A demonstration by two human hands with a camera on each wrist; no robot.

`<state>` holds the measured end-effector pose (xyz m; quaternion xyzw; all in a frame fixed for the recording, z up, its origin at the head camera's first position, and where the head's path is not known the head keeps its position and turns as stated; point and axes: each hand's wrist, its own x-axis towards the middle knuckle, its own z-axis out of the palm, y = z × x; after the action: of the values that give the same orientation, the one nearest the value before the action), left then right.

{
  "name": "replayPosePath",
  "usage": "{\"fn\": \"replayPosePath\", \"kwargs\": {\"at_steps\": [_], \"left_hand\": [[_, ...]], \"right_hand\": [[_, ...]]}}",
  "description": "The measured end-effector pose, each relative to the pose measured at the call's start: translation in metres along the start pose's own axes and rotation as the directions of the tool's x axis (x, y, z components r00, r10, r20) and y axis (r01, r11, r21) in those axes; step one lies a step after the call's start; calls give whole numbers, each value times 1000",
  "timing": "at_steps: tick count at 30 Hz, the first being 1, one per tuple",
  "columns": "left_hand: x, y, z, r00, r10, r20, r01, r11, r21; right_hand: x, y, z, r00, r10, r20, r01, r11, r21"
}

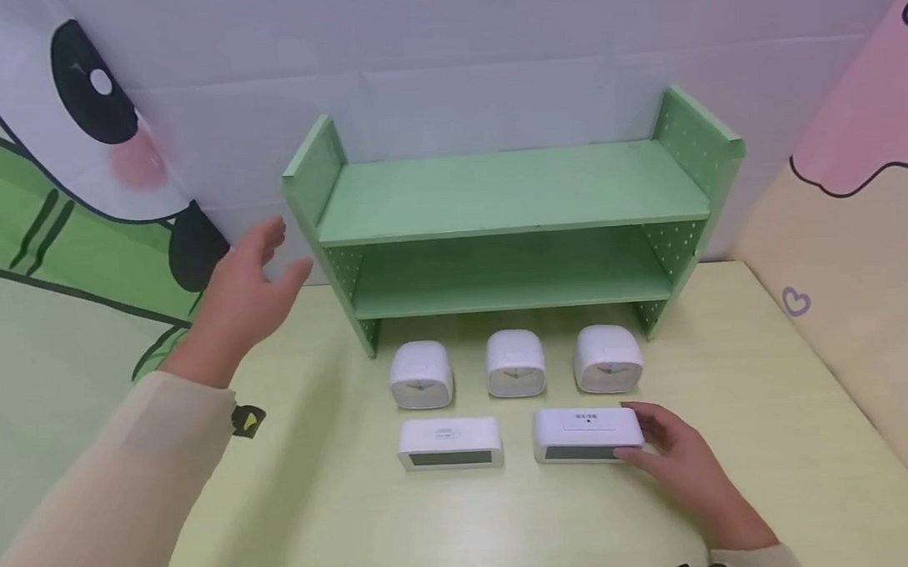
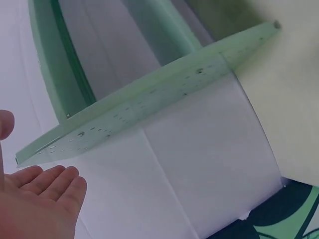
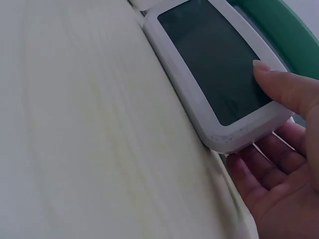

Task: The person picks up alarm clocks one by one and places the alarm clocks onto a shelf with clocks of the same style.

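Observation:
My right hand [image 1: 678, 455] grips the right end of a white digital clock [image 1: 588, 427] on the table. In the right wrist view the thumb lies over the dark screen [image 3: 214, 59] and the fingers curl behind the case. A second digital clock [image 1: 450, 442] stands to its left. Behind them is a row of three white dial clocks, the left [image 1: 420, 370], middle [image 1: 515, 361] and right [image 1: 608, 357]. My left hand [image 1: 247, 286] is raised, fingers extended and holding nothing, beside the left end of a green two-tier shelf [image 1: 511, 190].
The shelf stands on the pale yellow table [image 1: 463, 533] against a light wall cloth [image 1: 484, 82]. Cartoon-printed panels flank the table, a green-and-white one [image 1: 83, 205] at left and a pink-and-cream one [image 1: 858, 244] at right.

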<state>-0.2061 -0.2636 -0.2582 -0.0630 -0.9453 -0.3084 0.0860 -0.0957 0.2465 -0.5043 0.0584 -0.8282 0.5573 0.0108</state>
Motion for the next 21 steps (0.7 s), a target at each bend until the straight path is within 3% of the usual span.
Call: {"fn": "replayPosePath", "kwargs": {"at_steps": [4, 9, 12, 18, 21], "left_hand": [[15, 7, 3, 999, -10, -37, 5, 990, -143], [39, 13, 8, 996, -15, -89, -14, 949, -314], [54, 17, 12, 993, -36, -115, -17, 903, -429], [72, 21, 13, 985, -109, -131, 3, 779, -628], [76, 21, 10, 982, -142, -121, 28, 756, -654]], "right_hand": [[0, 5, 2, 1000, 12, -15, -11, 997, 78], [-2, 10, 1, 999, 1, -41, 2, 997, 74], [-3, 10, -3, 998, -12, -66, 16, 998, 61], [-1, 7, -3, 999, -27, -41, 29, 997, 68], [0, 5, 2, 1000, -25, -17, 26, 997, 74]]}}
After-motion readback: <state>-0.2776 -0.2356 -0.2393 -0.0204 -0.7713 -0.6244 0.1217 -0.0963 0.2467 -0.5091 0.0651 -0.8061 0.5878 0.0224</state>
